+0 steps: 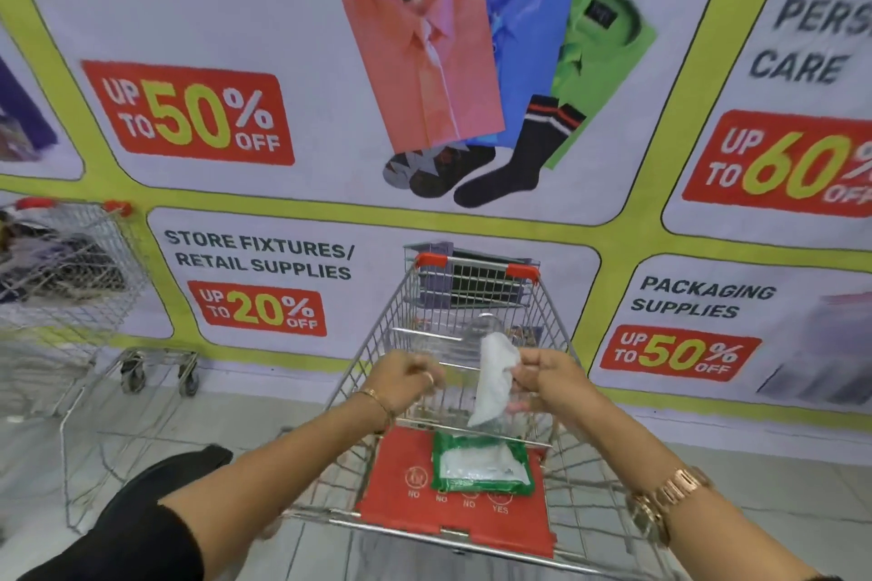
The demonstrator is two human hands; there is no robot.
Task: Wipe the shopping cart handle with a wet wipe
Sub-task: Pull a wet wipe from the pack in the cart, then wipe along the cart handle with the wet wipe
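On the wall banner (330,203), left to right, the legible panels read "APPAREL, UP TO 50% OFF", "STORE FIXTURES/RETAIL SUPPLIES, UP TO 20% OFF" and "PACKAGING SUPPLIES, UP TO 50% OFF". Over the shopping cart (557,335), the left hand (408,380) is raised with fingers curled; whether it grips anything cannot be told. The right hand (549,380) pinches the white wet wipe (493,377), which hangs above the green wipe pack (481,465) on the red child-seat flap (396,486) marked "NO NO NO YES".
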